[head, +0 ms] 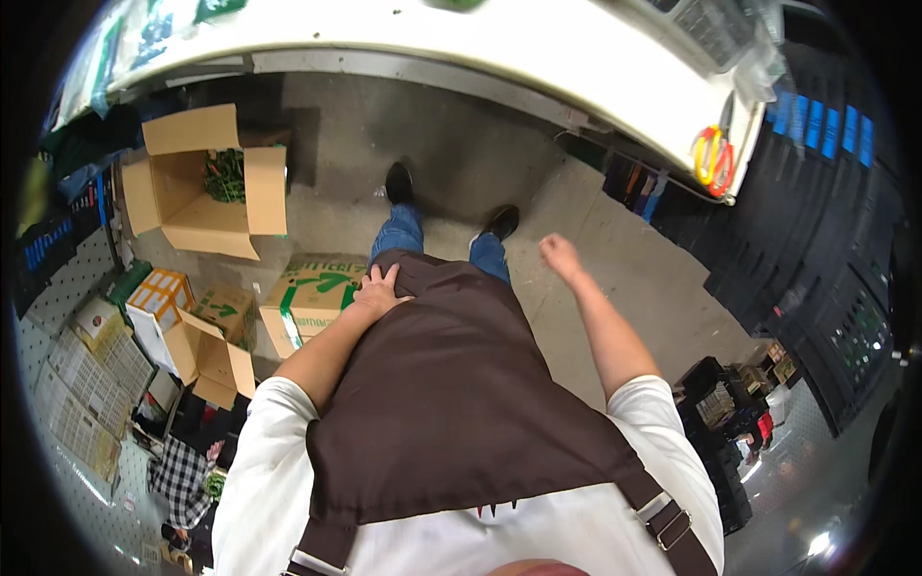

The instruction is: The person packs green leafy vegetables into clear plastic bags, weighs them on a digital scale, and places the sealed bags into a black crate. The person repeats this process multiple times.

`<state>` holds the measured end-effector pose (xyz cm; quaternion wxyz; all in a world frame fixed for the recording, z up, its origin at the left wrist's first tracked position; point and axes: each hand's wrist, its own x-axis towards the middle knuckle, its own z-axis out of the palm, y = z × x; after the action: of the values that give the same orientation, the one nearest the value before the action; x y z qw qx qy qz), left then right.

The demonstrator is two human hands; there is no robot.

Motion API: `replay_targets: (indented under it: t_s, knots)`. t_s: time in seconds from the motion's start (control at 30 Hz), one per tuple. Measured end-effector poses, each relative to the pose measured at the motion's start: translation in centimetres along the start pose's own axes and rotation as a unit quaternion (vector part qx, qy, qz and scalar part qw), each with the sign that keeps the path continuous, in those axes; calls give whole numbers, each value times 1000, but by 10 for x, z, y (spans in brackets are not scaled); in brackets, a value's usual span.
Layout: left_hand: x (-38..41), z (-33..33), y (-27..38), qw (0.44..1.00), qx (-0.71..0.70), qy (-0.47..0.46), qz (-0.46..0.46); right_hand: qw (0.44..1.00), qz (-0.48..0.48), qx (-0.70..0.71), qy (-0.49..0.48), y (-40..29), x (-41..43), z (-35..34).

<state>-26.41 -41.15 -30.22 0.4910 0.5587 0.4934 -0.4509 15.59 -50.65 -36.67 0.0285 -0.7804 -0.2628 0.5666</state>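
Note:
My left hand (377, 291) lies with fingers spread on the lower front of the brown apron (461, 374) that I wear. My right hand (560, 255) hangs away from my body over the floor, its fingers curled into a loose fist; nothing shows in it. Just left of my left hand stands a taped cardboard carton (313, 295) with green print. Further forward on the left, an open cardboard box (202, 216) has green leafy vegetables (225, 176) inside.
A white worktable (432, 32) runs across the front, with scissors (713, 158) with red and yellow handles at its right corner. Black crates (763, 237) are stacked on the right. Another open carton (216, 363) and a person in a checked shirt (180, 479) are at lower left.

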Motion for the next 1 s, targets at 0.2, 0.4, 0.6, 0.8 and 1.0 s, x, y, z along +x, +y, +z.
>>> replay_targets:
  t_s: [0.2,0.4,0.6,0.8,1.0]
  knots:
    - [36,43,37,997,6,59,-49,998,23,64,18,7,126,-42]
    - [83,71,52,989,26,128,-66,997,39,68,21,18,200,-30]
    - [104,80,57,986,43,149,-66,991,23,132,-3,53,248,0]
    - [117,78,56,986,41,150,-65,988,5,152,-29,62,278,20]
    - [123,82,53,983,40,170,-59,986,-7,162,-36,81,282,38]
